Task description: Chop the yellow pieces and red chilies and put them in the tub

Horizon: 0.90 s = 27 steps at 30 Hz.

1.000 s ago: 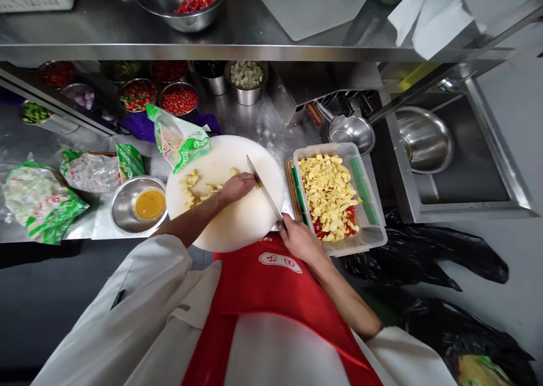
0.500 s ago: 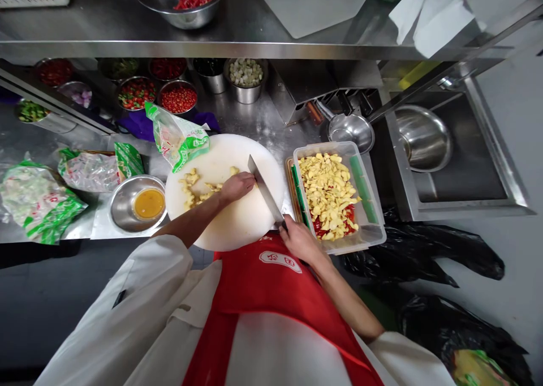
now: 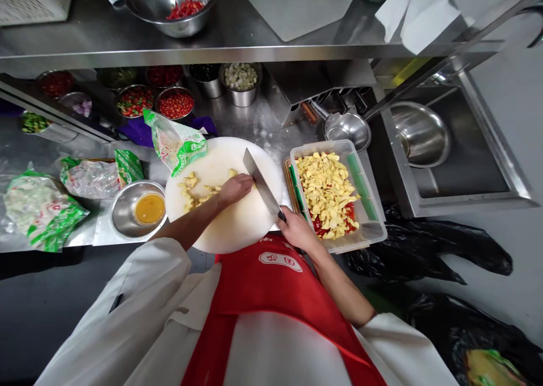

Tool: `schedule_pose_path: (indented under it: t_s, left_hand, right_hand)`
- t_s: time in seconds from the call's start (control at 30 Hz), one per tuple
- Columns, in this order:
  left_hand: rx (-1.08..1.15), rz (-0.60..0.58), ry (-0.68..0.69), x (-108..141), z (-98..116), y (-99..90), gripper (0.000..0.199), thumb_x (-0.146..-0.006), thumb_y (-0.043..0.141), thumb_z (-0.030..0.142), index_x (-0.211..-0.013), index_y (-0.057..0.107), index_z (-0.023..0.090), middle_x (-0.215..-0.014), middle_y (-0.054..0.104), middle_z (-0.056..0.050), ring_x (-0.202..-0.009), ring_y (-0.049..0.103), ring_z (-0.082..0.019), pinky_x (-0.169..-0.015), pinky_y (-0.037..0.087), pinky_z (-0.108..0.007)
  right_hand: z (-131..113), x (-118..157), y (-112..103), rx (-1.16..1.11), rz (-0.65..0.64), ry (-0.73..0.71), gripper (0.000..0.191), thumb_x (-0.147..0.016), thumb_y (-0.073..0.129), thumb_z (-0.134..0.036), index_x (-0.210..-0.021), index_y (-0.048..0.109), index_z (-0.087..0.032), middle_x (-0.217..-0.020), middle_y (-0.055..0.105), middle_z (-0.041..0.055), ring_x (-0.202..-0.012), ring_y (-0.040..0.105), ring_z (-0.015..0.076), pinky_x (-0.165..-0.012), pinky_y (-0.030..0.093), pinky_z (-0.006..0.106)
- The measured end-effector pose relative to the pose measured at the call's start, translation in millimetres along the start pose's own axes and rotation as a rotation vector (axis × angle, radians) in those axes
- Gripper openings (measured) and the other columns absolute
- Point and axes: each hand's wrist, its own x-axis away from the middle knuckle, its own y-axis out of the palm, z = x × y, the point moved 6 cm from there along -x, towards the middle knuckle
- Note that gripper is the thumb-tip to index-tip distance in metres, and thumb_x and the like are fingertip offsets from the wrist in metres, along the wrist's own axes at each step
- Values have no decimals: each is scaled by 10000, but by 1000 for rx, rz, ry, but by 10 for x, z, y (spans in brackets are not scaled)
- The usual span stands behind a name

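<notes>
My right hand (image 3: 296, 227) is wrapped round the dark handle of a cleaver (image 3: 263, 188), its broad blade slanting across the right half of a round white cutting board (image 3: 229, 222). Against the blade's left face, my left hand (image 3: 237, 189) is closed with curled fingers on a piece of ginger, mostly hidden under them. More knobs of peeled ginger (image 3: 189, 183) lie on the board, left of that hand. Right of the board stands a clear plastic bin (image 3: 373, 227) with sliced ginger (image 3: 324, 188) over red chili peppers (image 3: 350, 213).
A green-and-white plastic bag (image 3: 176, 142) overlaps the board's back-left edge. Left of the board is a steel bowl (image 3: 123, 210) with yellow liquid. Behind are several tubs of chopped ingredients (image 3: 175, 103) beneath a steel shelf (image 3: 237, 55). A steel ladle-like pan (image 3: 348, 130) and a sink (image 3: 462, 188) lie right.
The view has shifted slightly. Both hands keep their grips, and the cleaver stays beside my left fingers with its blade at almost the same slant.
</notes>
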Motion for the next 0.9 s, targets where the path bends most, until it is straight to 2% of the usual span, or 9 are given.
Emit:
schedule_pose_path:
  t_s: [0.1, 0.2, 0.27, 0.33, 0.4, 0.53, 0.67, 0.8, 0.9]
  left_hand:
    - [20, 19, -57, 33, -124, -179, 259, -919, 451, 116, -1021, 688, 132, -1083, 708, -98, -1031, 633, -213, -940, 524, -357]
    - [36, 76, -246, 119, -490, -450, 302, -847, 458, 88, -1014, 704, 139, -1138, 699, -102, -1065, 631, -229, -989, 507, -396]
    - [76, 29, -277, 178, -684, -536, 280, -814, 486, 102, -973, 713, 149, -1127, 698, -99, -1059, 637, -230, -989, 509, -391]
    - [111, -65, -211, 221, -741, -515, 247, -812, 514, 126, -954, 713, 159, -1106, 696, -95, -1049, 640, -225, -974, 516, -371]
    - [112, -106, -153, 251, -694, -447, 207, -844, 516, 145, -922, 707, 164, -1072, 691, -95, -1040, 637, -221, -964, 515, -362]
    - [132, -74, -129, 251, -453, -327, 190, -941, 493, 206, -916, 677, 165, -1035, 672, -97, -1012, 625, -208, -928, 518, -342]
    - [163, -97, -75, 202, -259, -323, 215, -986, 461, 244, -940, 660, 176, -1038, 674, -98, -1038, 614, -214, -949, 499, -361]
    - [178, -138, -10, 168, -242, -354, 248, -1001, 422, 253, -985, 656, 172, -1056, 667, -109, -1048, 609, -215, -973, 490, -373]
    - [186, -152, 14, 168, -262, -347, 259, -999, 411, 247, -1044, 655, 171, -1079, 660, -109, -1058, 602, -213, -984, 487, -370]
  right_hand:
    - [62, 126, -109, -51, 33, 2, 233, -975, 440, -311, -1124, 576, -192, -928, 720, 78, -851, 652, 225, -699, 359, 269]
    - [151, 304, -145, -77, 15, 12, 252, -969, 451, -332, -1133, 586, -197, -935, 717, 76, -872, 649, 229, -716, 381, 269]
    - [182, 375, -99, -96, -37, -13, 268, -967, 456, -332, -1157, 592, -199, -961, 718, 75, -902, 649, 230, -735, 395, 270]
    - [205, 389, -26, -114, -87, -18, 297, -969, 457, -337, -1193, 590, -195, -974, 720, 74, -905, 652, 229, -747, 406, 275]
    - [225, 351, 35, -120, -102, 11, 314, -973, 456, -348, -1205, 591, -186, -973, 724, 77, -897, 654, 231, -749, 414, 280]
    - [170, 213, 49, -81, -59, 62, 314, -982, 448, -343, -1218, 579, -183, -1021, 727, 92, -956, 656, 236, -766, 407, 275]
    - [-45, 163, -45, -1, -80, -17, 299, -988, 432, -292, -1248, 540, -191, -1053, 730, 94, -972, 663, 228, -762, 376, 267]
    - [-227, 202, -150, 131, -121, -74, 273, -987, 408, -242, -1230, 525, -197, -1039, 733, 91, -924, 670, 221, -737, 346, 276]
    - [-275, 151, -152, 221, -156, -41, 255, -987, 406, -224, -1211, 524, -185, -1022, 735, 104, -906, 673, 224, -721, 336, 284]
